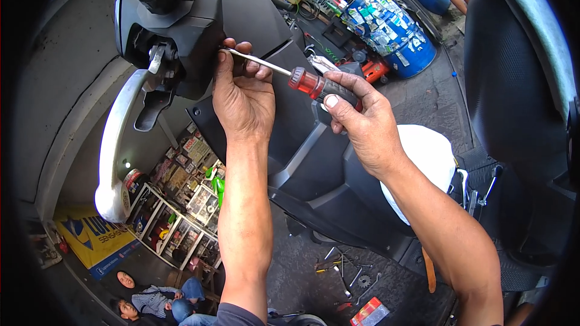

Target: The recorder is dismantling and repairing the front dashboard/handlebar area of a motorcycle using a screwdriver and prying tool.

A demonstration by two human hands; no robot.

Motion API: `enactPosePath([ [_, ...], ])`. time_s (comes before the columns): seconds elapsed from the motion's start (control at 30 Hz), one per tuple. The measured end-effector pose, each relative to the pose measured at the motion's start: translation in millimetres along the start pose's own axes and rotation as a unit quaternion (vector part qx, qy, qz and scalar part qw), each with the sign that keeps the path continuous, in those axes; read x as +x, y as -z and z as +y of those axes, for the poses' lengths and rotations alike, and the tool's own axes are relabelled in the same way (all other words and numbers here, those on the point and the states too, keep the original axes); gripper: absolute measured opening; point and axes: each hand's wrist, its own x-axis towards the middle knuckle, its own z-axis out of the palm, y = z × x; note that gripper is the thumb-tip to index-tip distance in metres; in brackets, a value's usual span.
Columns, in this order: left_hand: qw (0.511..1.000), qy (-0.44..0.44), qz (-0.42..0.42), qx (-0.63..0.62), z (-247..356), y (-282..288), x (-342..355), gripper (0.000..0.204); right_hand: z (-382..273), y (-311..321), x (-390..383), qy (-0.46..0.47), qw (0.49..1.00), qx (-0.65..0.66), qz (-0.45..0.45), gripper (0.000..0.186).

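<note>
Workshop floor below, loose tools scattered. Left hand fingers closed, pinching screwdriver shaft at housing; right hand fingers grip handle. Risk: tip slips off, gouging plastic or left fingers.

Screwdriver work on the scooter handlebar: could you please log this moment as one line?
right hand: grips screwdriver handle | left hand: steadies shaft at handlebar housing | tip: at housing edge | brake lever: untouched
</note>
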Motion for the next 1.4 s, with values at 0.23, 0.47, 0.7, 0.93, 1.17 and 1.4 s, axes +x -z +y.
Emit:
enactPosePath([
  [0.23, 1.000, 0.003, -0.004, 0.027, -4, 1, 3, 0.019, 3, 2, 2, -0.003, 1.000, 0.007, 0.002, 0.039],
  [0.47, 1.000, 0.005, -0.020, 0.018, -3, 0, 3, 0.019, 7, 3, 3, 0.014, 1.000, -0.002, 0.001, 0.036],
  [0.7, 0.999, -0.007, -0.038, 0.036, -2, 0, 2, 0.021, 3, 5, 3, -0.007, 1.000, 0.011, -0.020, 0.047],
  [0.93, 0.999, -0.019, -0.029, 0.035, 1, 0, 3, 0.021, 2, 0, 6, -0.008, 1.000, 0.020, -0.020, 0.042],
  [1.17, 0.990, -0.014, -0.037, 0.133, -6, -9, -4, 0.028, 7, 5, 13, -0.069, 0.984, 0.163, -0.026, 0.041],
  [1.4, 0.985, -0.030, -0.030, 0.169, -3, -6, -7, 0.027, 0, 4, 15, -0.160, 0.966, 0.185, -0.080, 0.034],
])
